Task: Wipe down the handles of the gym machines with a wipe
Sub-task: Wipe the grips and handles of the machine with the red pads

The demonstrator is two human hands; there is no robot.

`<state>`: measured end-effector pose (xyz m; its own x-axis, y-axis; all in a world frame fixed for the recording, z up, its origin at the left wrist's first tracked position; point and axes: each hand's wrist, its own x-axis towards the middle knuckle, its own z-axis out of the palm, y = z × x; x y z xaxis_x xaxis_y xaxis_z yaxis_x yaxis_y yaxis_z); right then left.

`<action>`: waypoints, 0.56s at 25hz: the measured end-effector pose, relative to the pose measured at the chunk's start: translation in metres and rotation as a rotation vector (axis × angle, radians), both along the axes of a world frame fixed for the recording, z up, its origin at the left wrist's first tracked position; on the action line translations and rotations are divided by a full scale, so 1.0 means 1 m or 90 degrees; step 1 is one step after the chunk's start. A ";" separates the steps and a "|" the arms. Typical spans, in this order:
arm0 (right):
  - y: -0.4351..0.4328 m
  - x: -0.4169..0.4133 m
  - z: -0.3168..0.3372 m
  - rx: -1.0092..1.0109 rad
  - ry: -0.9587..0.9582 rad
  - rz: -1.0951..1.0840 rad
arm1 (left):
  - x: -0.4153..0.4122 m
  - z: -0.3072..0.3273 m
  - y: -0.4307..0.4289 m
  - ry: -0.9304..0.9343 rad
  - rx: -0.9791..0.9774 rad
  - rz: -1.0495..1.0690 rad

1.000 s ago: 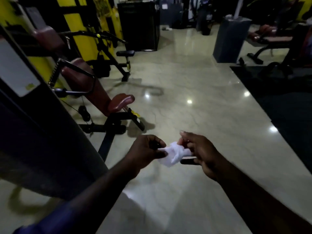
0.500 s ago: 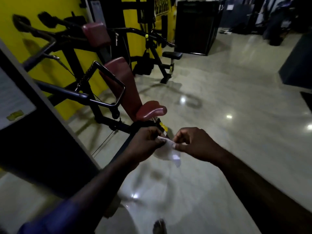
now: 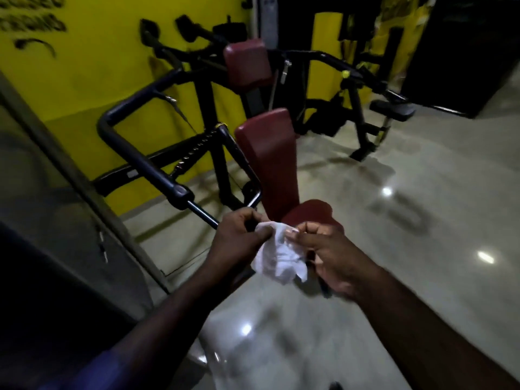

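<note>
A white wipe [image 3: 278, 256] hangs between my two hands at the centre of the view. My left hand [image 3: 239, 240] pinches its upper left corner and my right hand [image 3: 329, 254] pinches its upper right edge. Both hands hover just in front of a seated gym machine with a dark red back pad [image 3: 267, 156] and seat [image 3: 309, 212]. The machine's thick black handle bar [image 3: 146, 167] runs from the left toward my left hand, ending in a thin metal rod [image 3: 202, 212]. A dark object shows under my right hand, too blurred to identify.
A dark panel [image 3: 56, 220] stands close at my left. A yellow wall [image 3: 98, 66] lies behind the machine. A second black machine with a small seat [image 3: 394, 108] stands at the back right, next to a black cabinet [image 3: 464, 52]. Glossy floor [image 3: 422, 220] spreads to the right.
The view has swung left and closer to the red-padded machine. My hands have spread the bunched wipe out so that it hangs open between them.
</note>
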<state>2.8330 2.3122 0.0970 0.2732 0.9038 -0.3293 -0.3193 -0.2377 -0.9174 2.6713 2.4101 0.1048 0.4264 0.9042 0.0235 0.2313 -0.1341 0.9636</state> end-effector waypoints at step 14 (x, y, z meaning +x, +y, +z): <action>0.176 0.002 -0.026 0.101 -0.085 0.327 | -0.012 -0.026 0.057 -0.097 -0.092 0.531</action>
<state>2.8348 2.4883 0.0711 -0.1854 0.9677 -0.1709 -0.0771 -0.1877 -0.9792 2.6594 2.4675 0.0786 -0.3778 0.9190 -0.1130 0.0660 0.1485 0.9867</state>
